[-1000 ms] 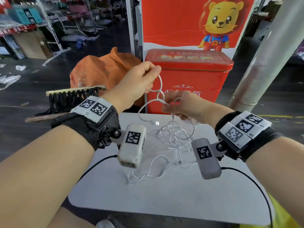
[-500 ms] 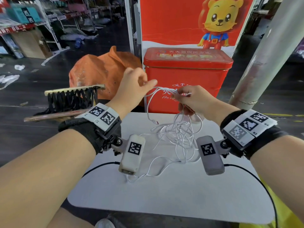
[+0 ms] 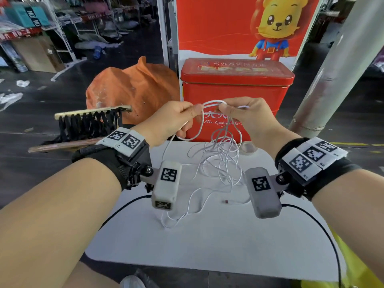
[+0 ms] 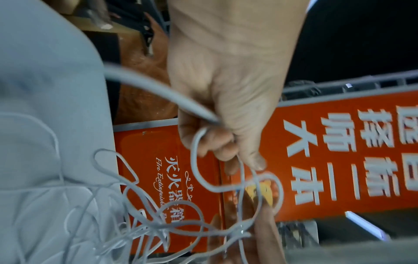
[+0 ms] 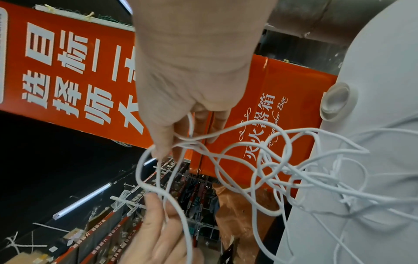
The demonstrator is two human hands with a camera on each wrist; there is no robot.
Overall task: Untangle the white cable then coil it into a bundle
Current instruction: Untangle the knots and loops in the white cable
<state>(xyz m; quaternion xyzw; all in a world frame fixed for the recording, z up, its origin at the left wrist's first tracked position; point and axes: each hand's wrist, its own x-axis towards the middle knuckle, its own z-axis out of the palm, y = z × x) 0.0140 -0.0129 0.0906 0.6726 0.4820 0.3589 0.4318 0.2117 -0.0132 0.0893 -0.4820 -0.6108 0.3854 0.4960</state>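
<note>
A thin white cable (image 3: 220, 163) hangs in a loose tangle from both hands down onto the white table (image 3: 207, 246). My left hand (image 3: 193, 110) pinches a strand between thumb and fingers, and more cable runs through its palm (image 4: 203, 175). My right hand (image 3: 226, 110) pinches several strands close by (image 5: 190, 141). Short loops arch between the two hands. One plug end (image 3: 226, 202) lies on the table near the right wrist camera. In the right wrist view the left hand (image 5: 158, 232) shows below, fingers on the same loop.
A red tin box (image 3: 236, 96) stands right behind the table and the hands. An orange bag (image 3: 128, 94) and a black-laced wooden frame (image 3: 87, 123) sit at the back left. A roll of clear tape (image 3: 248, 146) lies on the table's far edge. A grey pillar (image 3: 332, 69) rises at the right.
My left hand has come down and both hands have drawn close together at the same height. The cable span between them has shortened to small loops. The view has shifted slightly.
</note>
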